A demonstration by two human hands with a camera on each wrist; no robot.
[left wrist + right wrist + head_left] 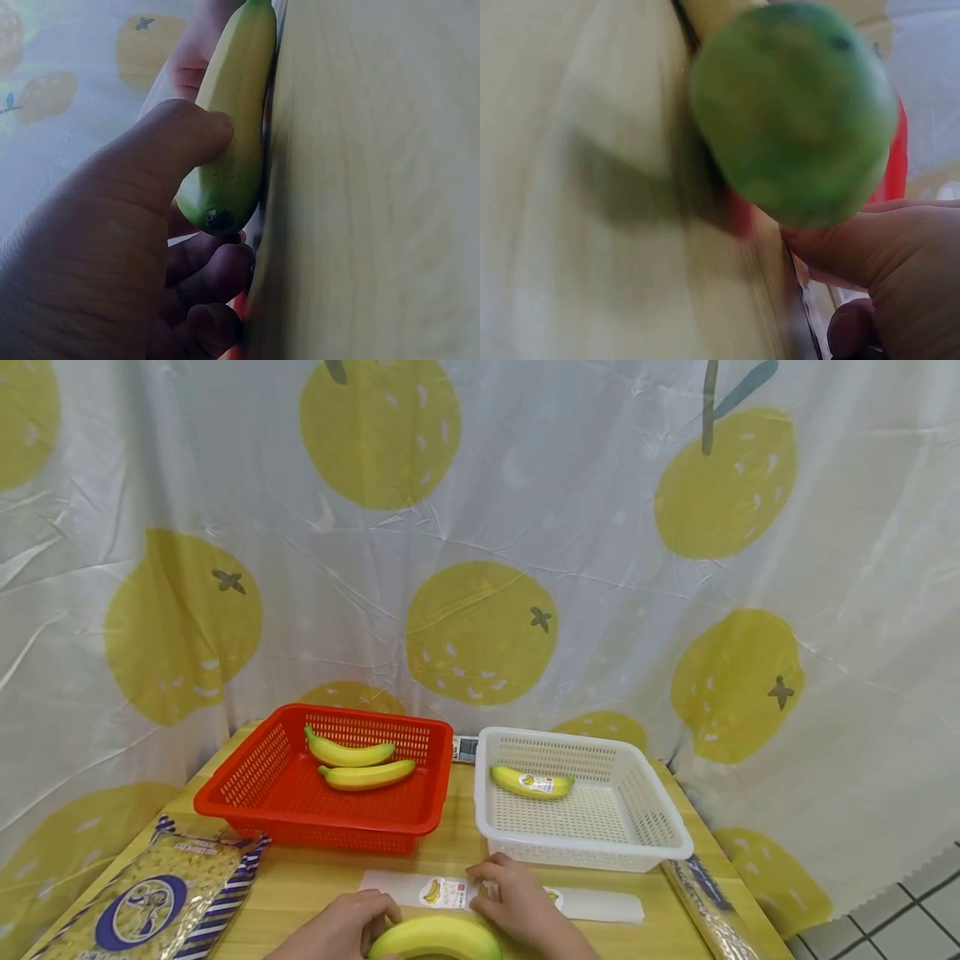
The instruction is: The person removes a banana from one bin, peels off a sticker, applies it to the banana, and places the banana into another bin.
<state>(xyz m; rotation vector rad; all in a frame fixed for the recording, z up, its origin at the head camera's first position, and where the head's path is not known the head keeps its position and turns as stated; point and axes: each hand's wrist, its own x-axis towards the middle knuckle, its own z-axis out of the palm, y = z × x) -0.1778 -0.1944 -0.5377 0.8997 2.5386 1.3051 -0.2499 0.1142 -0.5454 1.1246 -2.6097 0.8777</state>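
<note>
My left hand grips one end of a yellow banana at the table's near side. In the left wrist view its thumb lies along the banana's side, with the fingers curled around beneath the dark tip. Beyond the banana, a white backing strip with banana-picture labels lies across the table. My right hand is over the strip, its thumb and forefinger pinching at a label. The banana's green end blocks much of the right wrist view.
A red basket at the back left holds two bananas. In the white basket lies one labelled banana. A pasta bag lies at the left, another packet at the right edge. A fruit-print curtain hangs behind.
</note>
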